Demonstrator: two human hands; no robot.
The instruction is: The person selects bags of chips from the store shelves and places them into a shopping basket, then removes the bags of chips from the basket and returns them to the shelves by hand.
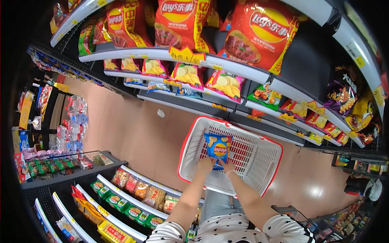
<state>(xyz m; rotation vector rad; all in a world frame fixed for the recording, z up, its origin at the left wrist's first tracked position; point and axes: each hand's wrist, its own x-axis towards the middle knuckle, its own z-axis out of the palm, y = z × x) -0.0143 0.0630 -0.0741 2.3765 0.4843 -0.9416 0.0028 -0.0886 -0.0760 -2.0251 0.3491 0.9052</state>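
A blue bag of Lay's potato chips (219,146) is between my two hands, seen within the outline of a white shopping basket (253,152) with a red rim. My left hand (206,164) grips the lower left corner of the bag. At the lower right corner, my right hand (227,166) has its fingers closed on the bag too. Whether the bag rests on the basket's bottom or hangs just above it, I cannot tell. Slatted white walls and floor show around the bag inside the basket.
A shelf (174,52) ahead carries large red chip bags (259,36), with smaller bags on lower tiers. Behind me on the left, another shelf (133,198) holds packaged snacks. Bottled drinks (75,123) stand at far left. A small white scrap (161,113) lies on the floor.
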